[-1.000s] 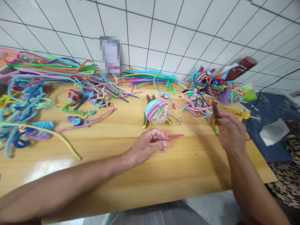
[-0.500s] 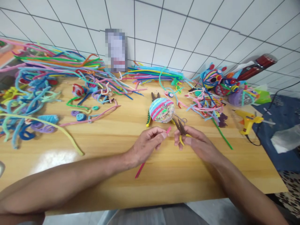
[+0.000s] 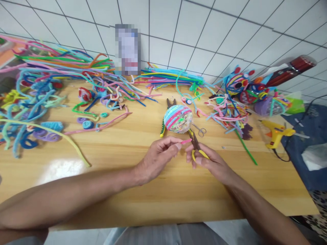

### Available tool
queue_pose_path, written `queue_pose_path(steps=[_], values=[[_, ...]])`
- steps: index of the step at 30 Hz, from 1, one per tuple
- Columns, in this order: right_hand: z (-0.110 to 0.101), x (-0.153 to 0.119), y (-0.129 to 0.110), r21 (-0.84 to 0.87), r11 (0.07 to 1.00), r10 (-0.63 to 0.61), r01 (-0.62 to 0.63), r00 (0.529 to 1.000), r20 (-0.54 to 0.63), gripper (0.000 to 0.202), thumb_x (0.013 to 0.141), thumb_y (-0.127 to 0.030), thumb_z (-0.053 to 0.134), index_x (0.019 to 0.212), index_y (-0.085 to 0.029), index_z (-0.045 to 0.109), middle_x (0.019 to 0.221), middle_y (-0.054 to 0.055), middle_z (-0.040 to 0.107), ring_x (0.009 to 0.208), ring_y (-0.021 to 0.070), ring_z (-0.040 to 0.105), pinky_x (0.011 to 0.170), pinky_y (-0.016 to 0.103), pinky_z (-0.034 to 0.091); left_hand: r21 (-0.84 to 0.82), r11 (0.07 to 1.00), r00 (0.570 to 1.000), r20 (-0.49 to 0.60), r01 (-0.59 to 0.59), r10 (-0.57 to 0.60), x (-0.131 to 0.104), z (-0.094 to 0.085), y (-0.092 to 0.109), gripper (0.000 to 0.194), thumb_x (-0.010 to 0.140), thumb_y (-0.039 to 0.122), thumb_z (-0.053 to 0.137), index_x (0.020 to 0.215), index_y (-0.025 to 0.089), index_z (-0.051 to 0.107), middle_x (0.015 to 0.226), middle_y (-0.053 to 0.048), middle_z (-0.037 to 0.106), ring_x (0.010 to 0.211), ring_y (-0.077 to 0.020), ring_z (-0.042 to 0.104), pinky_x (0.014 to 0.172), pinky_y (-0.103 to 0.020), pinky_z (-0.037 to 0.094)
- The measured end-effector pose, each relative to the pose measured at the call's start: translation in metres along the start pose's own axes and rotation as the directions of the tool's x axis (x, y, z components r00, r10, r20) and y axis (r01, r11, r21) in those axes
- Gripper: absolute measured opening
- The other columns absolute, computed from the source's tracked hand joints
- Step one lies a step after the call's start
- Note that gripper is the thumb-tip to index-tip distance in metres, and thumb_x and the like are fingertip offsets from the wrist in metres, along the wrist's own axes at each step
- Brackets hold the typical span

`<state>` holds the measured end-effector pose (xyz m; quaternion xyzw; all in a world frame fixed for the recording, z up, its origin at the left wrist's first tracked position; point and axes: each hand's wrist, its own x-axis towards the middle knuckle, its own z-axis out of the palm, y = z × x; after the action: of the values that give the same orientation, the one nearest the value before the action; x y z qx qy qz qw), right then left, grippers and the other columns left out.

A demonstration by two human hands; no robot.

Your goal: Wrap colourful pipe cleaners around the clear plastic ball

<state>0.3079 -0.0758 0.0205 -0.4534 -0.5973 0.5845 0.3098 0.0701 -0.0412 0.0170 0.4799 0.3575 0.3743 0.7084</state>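
The pink pipe cleaner (image 3: 186,141) sits pinched between thumb and forefinger of the left hand (image 3: 159,157), its short free end poking toward the right; the rest is swallowed by the curled fingers, so its full length cannot be told. Right at that tip, the right hand (image 3: 208,162) is clenched around yellow-handled pliers (image 3: 196,145), dark nose meeting the pink end; whether the nose is biting the strand or just beside it is hard to make out. All this hangs over the middle of the wooden table (image 3: 143,190), toward its near edge.

Just behind the hands rests a ball wrapped in blue and pink pipe cleaners (image 3: 178,118), hiding most of a second pair of pliers (image 3: 167,112) with green-yellow handles. Small scissors (image 3: 200,129) lie beside the ball. A loose tangle of pink and blue offcuts (image 3: 224,112) spreads toward the far right corner, where finished striped figures (image 3: 238,83) crowd together. A yellow glue gun (image 3: 277,133) lies at the right edge, its cord dropping off the table.

Along the far edge lie straight bundles of pipe cleaners (image 3: 168,77); the left side is a big heap of curled ones (image 3: 33,98), cut off by the frame. An object (image 3: 127,49) standing against the tiled wall is blurred out, nothing readable on it.
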Motion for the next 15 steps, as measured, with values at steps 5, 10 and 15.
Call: queue_pose_path(steps=[5, 10, 15], values=[[0.005, 0.001, 0.002, -0.267, 0.956, -0.139, 0.122, 0.989, -0.046, 0.026, 0.103, -0.036, 0.059, 0.124, -0.024, 0.066, 0.106, 0.006, 0.072, 0.095, 0.0214, 0.069, 0.083, 0.034, 0.059, 0.052, 0.997, 0.999, 0.001, -0.052, 0.053, 0.002, -0.001, 0.001, 0.033, 0.094, 0.048, 0.073, 0.106, 0.019, 0.084, 0.08, -0.002, 0.072, 0.072, -0.0128, 0.056, 0.072, -0.025, 0.047], [0.009, 0.002, 0.002, -0.549, 0.806, -0.294, 0.221, 0.955, -0.047, 0.029, 0.102, -0.027, 0.056, 0.13, -0.025, 0.062, 0.111, 0.006, 0.074, 0.101, 0.0232, 0.072, 0.089, 0.038, 0.059, 0.091, 0.993, 0.997, 0.002, -0.079, 0.079, 0.003, -0.003, -0.004, 0.025, 0.093, 0.036, 0.072, 0.104, 0.018, 0.085, 0.089, -0.003, 0.08, 0.075, -0.0134, 0.064, 0.077, -0.026, 0.052], [0.014, 0.005, 0.005, -0.697, 0.649, -0.444, 0.304, 0.896, -0.022, 0.028, 0.101, -0.021, 0.058, 0.128, -0.025, 0.058, 0.112, 0.007, 0.073, 0.099, 0.0236, 0.073, 0.087, 0.037, 0.06, 0.159, 0.981, 0.994, 0.012, -0.112, 0.111, 0.003, -0.004, -0.008, 0.023, 0.094, 0.033, 0.071, 0.102, 0.017, 0.085, 0.096, -0.005, 0.084, 0.085, -0.018, 0.072, 0.081, -0.027, 0.056]])
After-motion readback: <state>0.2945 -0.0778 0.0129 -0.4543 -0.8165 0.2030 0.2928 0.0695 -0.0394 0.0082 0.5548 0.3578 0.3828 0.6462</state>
